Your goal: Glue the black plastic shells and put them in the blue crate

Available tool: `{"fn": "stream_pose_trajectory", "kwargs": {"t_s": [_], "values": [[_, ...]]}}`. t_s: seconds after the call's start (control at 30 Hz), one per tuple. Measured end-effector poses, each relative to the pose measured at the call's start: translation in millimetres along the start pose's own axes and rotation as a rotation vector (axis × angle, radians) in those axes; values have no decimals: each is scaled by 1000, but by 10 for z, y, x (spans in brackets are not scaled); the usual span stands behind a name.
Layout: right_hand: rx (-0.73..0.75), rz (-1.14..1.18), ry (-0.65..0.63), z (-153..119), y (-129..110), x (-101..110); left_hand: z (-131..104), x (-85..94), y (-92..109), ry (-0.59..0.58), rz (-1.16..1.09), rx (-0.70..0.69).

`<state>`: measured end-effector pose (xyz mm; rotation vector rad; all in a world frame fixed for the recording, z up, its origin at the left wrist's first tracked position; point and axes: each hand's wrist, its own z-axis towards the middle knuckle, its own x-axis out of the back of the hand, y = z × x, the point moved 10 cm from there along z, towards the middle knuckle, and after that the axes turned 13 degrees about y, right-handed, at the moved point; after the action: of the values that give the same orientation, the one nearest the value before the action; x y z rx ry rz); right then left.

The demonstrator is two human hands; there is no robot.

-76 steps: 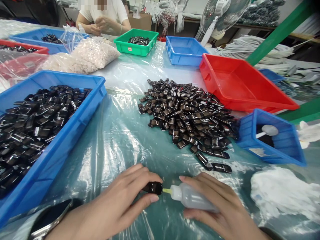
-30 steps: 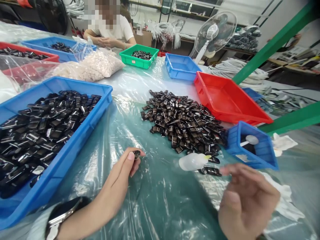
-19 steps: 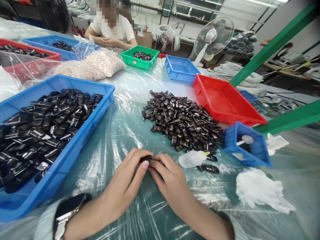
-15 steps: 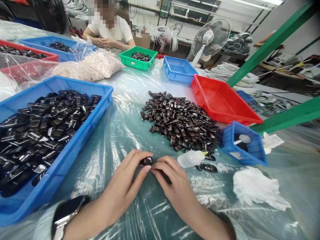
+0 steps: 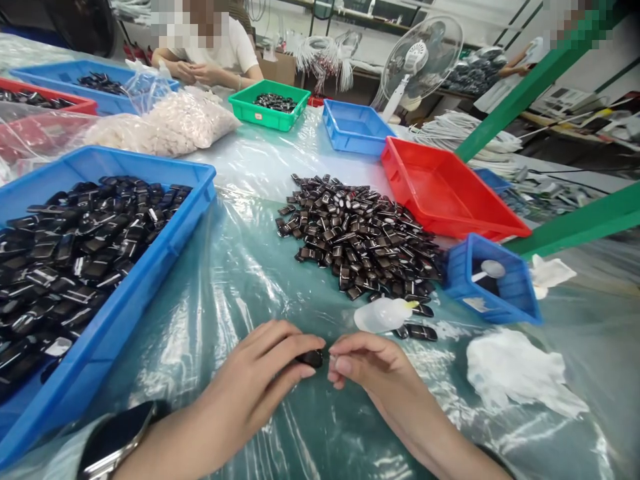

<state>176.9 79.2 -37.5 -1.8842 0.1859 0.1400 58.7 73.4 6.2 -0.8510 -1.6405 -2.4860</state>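
Between the thumb and fingers of my left hand (image 5: 267, 370) is a small glossy black plastic piece (image 5: 311, 359), its rounded end pointing right. Just beside that end, my right hand (image 5: 380, 367) is closed in a pinch; a tiny pale speck shows at the fingertips, too small to name. Beyond both hands lies a heap of similar black pieces (image 5: 350, 233) on the plastic-covered table. A translucent squeeze bottle (image 5: 383, 315) with a yellowish tip lies on its side at the near edge of the heap, by a few loose pieces.
A large blue tray (image 5: 165, 267) of black pieces fills the left. On the right are a red tray (image 5: 450, 193), a small blue bin (image 5: 493, 280) and a crumpled white cloth (image 5: 520, 373). Green bars (image 5: 580, 223) cross the right side. A co-worker (image 5: 215, 53) sits across the table.
Both hands have shifted slightly right and nearer to me. My right hand has turned, its fingertips now pinched beside the black piece and slightly apart from it. My left hand still holds the piece.
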Motion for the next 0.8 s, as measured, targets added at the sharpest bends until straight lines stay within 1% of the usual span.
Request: {"fn": "stream_pose_trajectory", "kwargs": {"t_s": [0.1, 0.2, 0.47, 0.67, 0.73, 0.8], "values": [[-80, 54, -45, -18, 32, -44, -4, -24, 5, -38, -23, 16], [-124, 78, -83, -47, 42, -84, -17, -41, -10, -56, -53, 33], [-159, 92, -108, -60, 36, -143, -9, -73, 50, -115, -76, 41], [-192, 33, -151, -38, 77, -149, -76, -43, 77, -132, -76, -11], [-181, 10, -175, -22, 102, -172, -56, -72, 106, -115, -58, -39], [-146, -5, -194, -13, 107, -207, 7, -99, 181, -83, -9, -79]]}}
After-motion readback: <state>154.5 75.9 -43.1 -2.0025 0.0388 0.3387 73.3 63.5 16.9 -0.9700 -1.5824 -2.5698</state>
